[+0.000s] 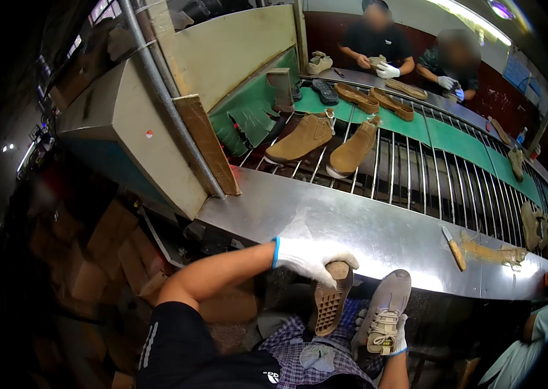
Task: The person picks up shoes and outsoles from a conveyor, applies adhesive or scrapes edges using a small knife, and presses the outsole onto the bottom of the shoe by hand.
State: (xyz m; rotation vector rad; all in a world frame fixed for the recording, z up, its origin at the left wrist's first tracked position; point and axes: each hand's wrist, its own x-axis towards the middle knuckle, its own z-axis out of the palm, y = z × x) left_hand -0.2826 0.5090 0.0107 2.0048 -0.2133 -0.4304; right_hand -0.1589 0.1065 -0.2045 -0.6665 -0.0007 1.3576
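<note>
- Our left hand (316, 261), in a white glove, grips the far end of a brown sole (330, 301), its thumb over the face with the grid of small cells.
- Our right hand (401, 336), gloved too, is wrapped around a grey lace-up shoe (392, 295) from below; its fingers (360, 322) show at the shoe's left side, and the toe points away from us.
- Sole and shoe are side by side, apart, above the checked apron (290, 347) on our lap, at the near edge of the metal counter (326, 223).
- The sole is held at 1 end only, so we judge it could swing or slip onto the lap if the glove slides.
- The thumb lies on the gridded face; if that face is tacky, which we cannot tell, the glove could smear it or stick.
- The shoe's toe is near the counter's edge, and a careless lift could scuff it there.
- A knife (454, 248) with a wooden handle lies loose on the counter, to the right; a sweeping forearm could knock it off.
- Beyond, 2 tan shoes (301, 138) rest on metal rods (410, 172); a bump could tip them, since the rods leave gaps.
</note>
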